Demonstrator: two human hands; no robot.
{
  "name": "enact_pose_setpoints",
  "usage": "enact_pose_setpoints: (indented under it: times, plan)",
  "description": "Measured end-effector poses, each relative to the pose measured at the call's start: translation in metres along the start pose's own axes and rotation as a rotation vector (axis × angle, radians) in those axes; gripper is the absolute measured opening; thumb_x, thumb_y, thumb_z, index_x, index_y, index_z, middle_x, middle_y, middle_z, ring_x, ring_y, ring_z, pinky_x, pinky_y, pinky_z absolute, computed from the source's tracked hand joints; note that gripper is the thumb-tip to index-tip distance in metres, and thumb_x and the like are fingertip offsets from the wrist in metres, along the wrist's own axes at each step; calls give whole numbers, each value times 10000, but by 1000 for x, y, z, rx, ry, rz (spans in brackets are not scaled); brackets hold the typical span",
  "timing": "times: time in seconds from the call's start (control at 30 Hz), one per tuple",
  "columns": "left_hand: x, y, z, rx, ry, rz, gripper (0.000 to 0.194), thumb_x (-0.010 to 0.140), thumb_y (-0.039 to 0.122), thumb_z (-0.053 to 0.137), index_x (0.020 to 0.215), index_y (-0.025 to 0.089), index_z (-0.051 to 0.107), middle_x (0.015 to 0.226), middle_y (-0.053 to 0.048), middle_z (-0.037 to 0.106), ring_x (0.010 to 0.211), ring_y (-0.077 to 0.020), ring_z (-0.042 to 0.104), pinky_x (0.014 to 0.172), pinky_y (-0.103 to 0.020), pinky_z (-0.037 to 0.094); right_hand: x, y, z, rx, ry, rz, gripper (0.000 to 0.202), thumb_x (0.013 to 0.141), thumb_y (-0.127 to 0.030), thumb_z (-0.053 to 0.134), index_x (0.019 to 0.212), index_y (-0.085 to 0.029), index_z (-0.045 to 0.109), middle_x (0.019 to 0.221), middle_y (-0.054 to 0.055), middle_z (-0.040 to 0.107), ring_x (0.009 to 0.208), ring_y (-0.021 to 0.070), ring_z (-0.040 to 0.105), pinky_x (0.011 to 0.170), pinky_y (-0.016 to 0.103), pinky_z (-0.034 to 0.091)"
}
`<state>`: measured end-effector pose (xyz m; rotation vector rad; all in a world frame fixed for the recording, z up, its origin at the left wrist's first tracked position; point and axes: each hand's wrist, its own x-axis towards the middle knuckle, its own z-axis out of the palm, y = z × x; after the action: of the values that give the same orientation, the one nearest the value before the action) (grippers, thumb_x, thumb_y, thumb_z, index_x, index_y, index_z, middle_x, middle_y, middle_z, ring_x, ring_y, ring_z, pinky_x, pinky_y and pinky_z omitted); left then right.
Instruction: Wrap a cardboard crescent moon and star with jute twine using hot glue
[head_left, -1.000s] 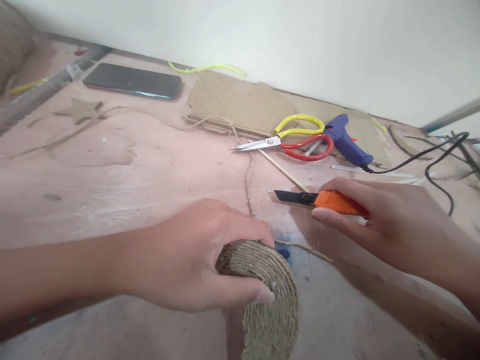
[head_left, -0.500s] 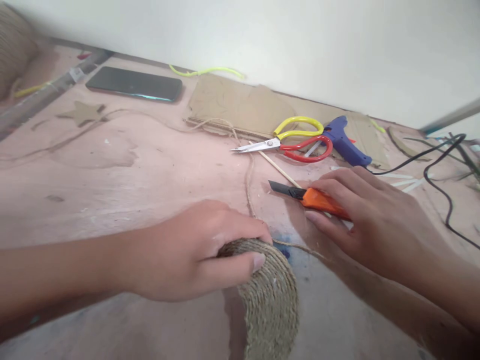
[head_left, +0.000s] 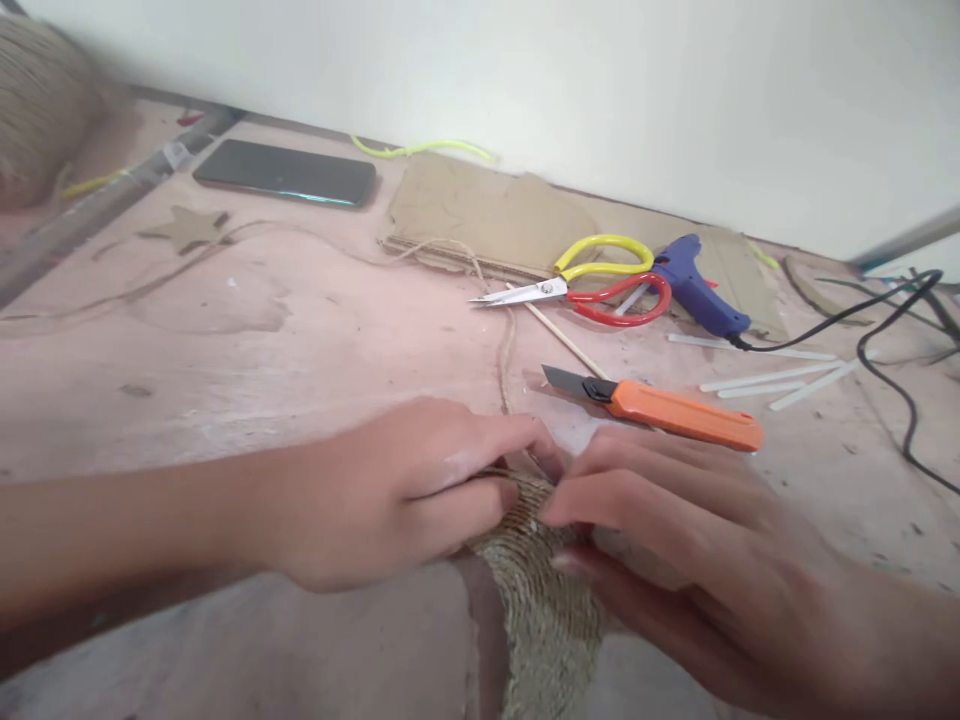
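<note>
A curved piece covered in rows of twine point(head_left: 551, 620) stands low in front of me, its lower end cut off by the picture's edge. My left hand point(head_left: 420, 490) grips its upper end between thumb and fingers. From the right, my right hand point(head_left: 697, 550) closes on the same end, thumb below and fingertips above; whether it pinches the loose twine there is hidden. A strand of twine point(head_left: 506, 370) runs from behind my left fingers toward the scissors. Just beyond my right hand lies an orange utility knife point(head_left: 682, 412), blade out to the left.
Yellow-and-red-handled scissors point(head_left: 540, 290) and a blue glue gun point(head_left: 697, 285) rest by cardboard sheets point(head_left: 480, 205). White glue sticks point(head_left: 757, 378) and a black cord point(head_left: 900, 400) lie right. A phone point(head_left: 285, 172), cardboard star point(head_left: 184, 230) and big twine ball point(head_left: 45, 110) are at left.
My right hand has let go of the utility knife, which now lies on the table, and has moved left and nearer to the twine-covered piece. My left hand keeps its grip.
</note>
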<state>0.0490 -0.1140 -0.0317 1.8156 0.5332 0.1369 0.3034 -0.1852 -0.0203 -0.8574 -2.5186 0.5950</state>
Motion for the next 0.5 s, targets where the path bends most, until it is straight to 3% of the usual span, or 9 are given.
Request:
enact_pose_setpoints:
  times: [0.1, 0.27, 0.4, 0.5]
  plan:
    - [2, 1, -3, -40, -17, -32, 175, 1078, 209, 512, 910, 236, 548, 726, 52, 595, 662, -141, 558, 613, -245, 445, 12, 2, 2, 18, -33, 12, 129, 1114, -136, 527, 1065, -207, 623, 859, -10, 677, 754, 149, 627, 658, 302, 488]
    - [2, 0, -6, -5, -47, 9, 157, 1096, 209, 488, 977, 232, 587, 772, 42, 665, 706, -146, 634, 667, -249, 503, 18, 1, 0, -7, -45, 39, 207, 1092, -68, 517, 988, -226, 600, 856, -12, 669, 735, 138, 635, 649, 302, 518]
    - [1, -1, -4, 8, 10, -8, 185, 1078, 206, 500, 921, 230, 593, 747, 39, 655, 688, -145, 624, 651, -249, 489, 20, 3, -8, -35, -128, 46, 244, 1111, -142, 541, 893, -249, 522, 835, -31, 663, 697, 126, 621, 630, 296, 527]
    - [1, -3, -3, -4, -22, 8, 175, 1080, 203, 506, 1053, 224, 678, 800, 30, 697, 725, -156, 671, 703, -252, 532, 4, 9, -19, 41, -131, 149, 178, 1132, -231, 538, 957, -260, 557, 846, -34, 670, 696, 123, 631, 584, 247, 549]
